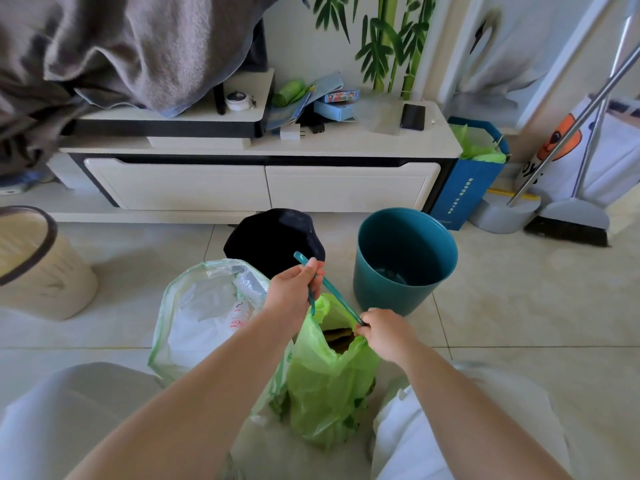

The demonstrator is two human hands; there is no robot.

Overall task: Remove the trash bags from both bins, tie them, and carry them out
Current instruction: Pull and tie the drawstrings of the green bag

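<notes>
A green trash bag (329, 382) stands on the floor between my knees, its mouth still gaping over dark contents. My left hand (294, 289) pinches its teal drawstring (337, 296) and holds it up taut. My right hand (382, 332) grips the same drawstring at the bag's right rim. To the left stands a clear bag with a green rim (204, 317), open and full of white plastic. The teal bin (403, 258) sits bagless just beyond my hands. A beige bin with a dark rim (38, 268) stands at the far left.
A black rounded object (273, 240) sits on the tiles behind the bags. Beyond it runs a low white TV cabinet (263, 181) with clutter and a phone (412, 116). A blue paper bag (467, 181), a broom and a dustpan (568, 216) stand at the right.
</notes>
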